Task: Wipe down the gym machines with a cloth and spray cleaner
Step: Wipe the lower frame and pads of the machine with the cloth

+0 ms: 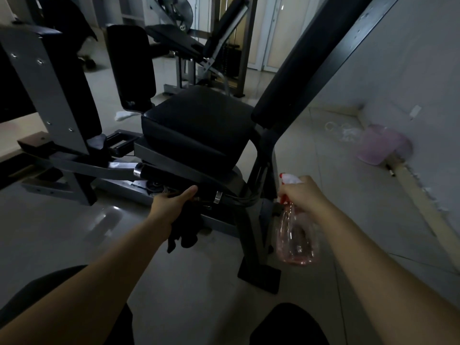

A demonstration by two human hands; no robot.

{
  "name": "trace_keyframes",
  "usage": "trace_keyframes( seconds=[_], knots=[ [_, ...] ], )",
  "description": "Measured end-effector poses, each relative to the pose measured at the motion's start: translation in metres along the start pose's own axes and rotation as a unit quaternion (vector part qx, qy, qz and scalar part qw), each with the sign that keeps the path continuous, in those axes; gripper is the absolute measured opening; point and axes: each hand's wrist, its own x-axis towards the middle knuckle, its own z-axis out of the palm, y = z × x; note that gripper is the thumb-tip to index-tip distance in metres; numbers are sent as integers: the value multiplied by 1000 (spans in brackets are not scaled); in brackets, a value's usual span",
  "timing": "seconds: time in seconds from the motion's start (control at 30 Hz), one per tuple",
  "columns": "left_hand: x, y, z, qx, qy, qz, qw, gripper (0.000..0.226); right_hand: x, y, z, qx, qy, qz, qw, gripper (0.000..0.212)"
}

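Left hand (174,199) gripping limp black cloth (185,227) against padded black vinyl gym seat's (199,120) dim underframe, fingers hidden, right hand (302,192) clasping clear pinkish plastic spray bottle (296,237)

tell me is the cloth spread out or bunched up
Bunched up: the dark cloth hangs in crumpled folds below the left hand gripping it.

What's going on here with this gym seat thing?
A person is cleaning a gym machine. Their left hand holds a dark cloth against the metal frame just below the black padded seat, and part of the cloth hangs down. Their right hand grips a clear spray bottle, its nozzle turned toward the machine.
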Motion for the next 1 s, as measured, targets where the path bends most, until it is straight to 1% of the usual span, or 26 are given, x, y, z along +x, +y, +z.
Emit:
trace_keyframes(
  seconds=[0.07, 0.13, 0.2, 0.27, 0.33, 0.37, 0.43, 0.5, 0.6, 0.7, 0.8, 0.9, 0.97, 1.0],
  knots=[
    [-1, 1, 0, -1, -6, 0, 1000, 39, 7, -3, -4, -16, 3, -5, 1000, 45],
    [-1, 2, 0, -4, -8, -1, 1000, 36, 10, -2, -7, -3, 3, -6, 1000, 54],
    [-1, 2, 1, -3, -4, -1, 1000, 36, 11, 3, -8, 32, -9, 7, 999, 54],
    [-1, 0, 1, -1, -2, -2, 1000, 36, 5, 13, -7, 88, -43, 24, 995, 43],
    [1, 0, 0, 0, -3, -4, 1000, 37, -4, 30, -3, 188, -71, 40, 979, 24],
    [2, 1, -2, -2, -5, -6, 1000, 39, -10, 40, 2, 245, -79, 53, 965, 19],
    [5, 3, -4, -6, -7, -4, 1000, 47, -19, 63, 17, 327, -74, 91, 938, 20],
    [6, 3, -4, -4, -6, -3, 1000, 49, -30, 80, 33, 361, -55, 116, 924, 27],
    [5, -1, -3, -3, -8, -6, 1000, 46, -47, 93, 55, 416, -44, 112, 902, 37],
    [3, -6, -3, -1, -13, 4, 1000, 46, -61, 101, 69, 462, -47, 96, 881, 45],
    [4, -6, -5, 11, -6, 5, 1000, 48, -72, 106, 82, 503, -69, 88, 857, 32],
    [3, -3, -9, 28, -10, -4, 1000, 50, -82, 105, 93, 518, -108, 87, 844, 33],
    [2, -3, -12, 33, -13, -1, 999, 52, -83, 103, 97, 508, -126, 87, 848, 38],
    [1, -3, -13, 38, -17, -1, 999, 51, -81, 103, 98, 498, -133, 85, 853, 45]
  ],
)
